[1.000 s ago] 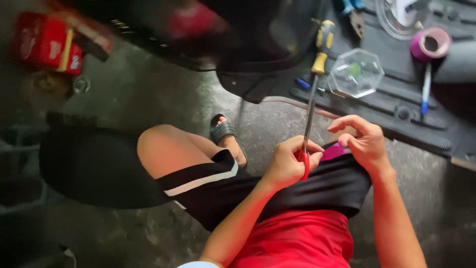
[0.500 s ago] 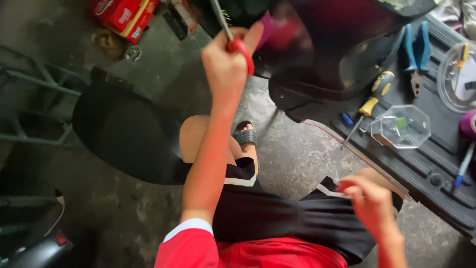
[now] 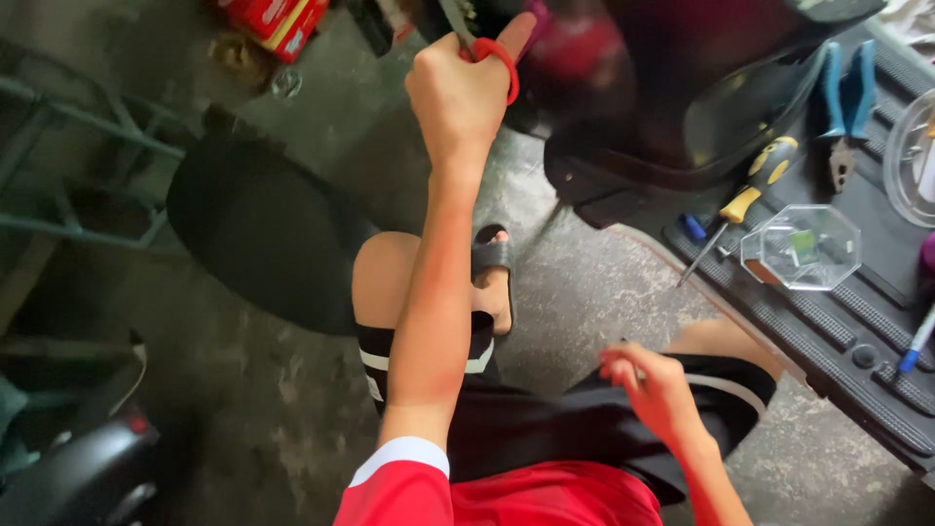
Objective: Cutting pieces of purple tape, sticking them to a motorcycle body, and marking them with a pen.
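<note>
Under my raised arm, the concrete floor (image 3: 604,292) takes up most of what I see, with a black round cushion-like seat (image 3: 263,234) lying on it to my left. Ahead of me sits a dark glossy vehicle body panel (image 3: 701,107), curved and overhanging the floor. To my right, a black ribbed rubber mat (image 3: 828,331) carries my loose tools.

My left hand (image 3: 463,93) is stretched up toward the dark panel, fingers clenched tight round a tool with a red loop handle (image 3: 497,63); its metal end disappears at the top edge, so I cannot tell what it is touching. My right hand (image 3: 653,385) hangs low over my black shorts, fingers loosely curled, perhaps pinching something small; it is too blurred for me to say, so I cannot tell whether it holds anything.

On the mat lie blue-handled pliers (image 3: 842,97), a yellow-and-black screwdriver (image 3: 750,195) and a clear octagonal plastic box (image 3: 801,248), all well apart from both hands. A red packet (image 3: 278,18) lies on the floor at the top.

By my judgement, the work on the panel is under way rather than finished: the tool is raised to it, and the other tools lie unused.
</note>
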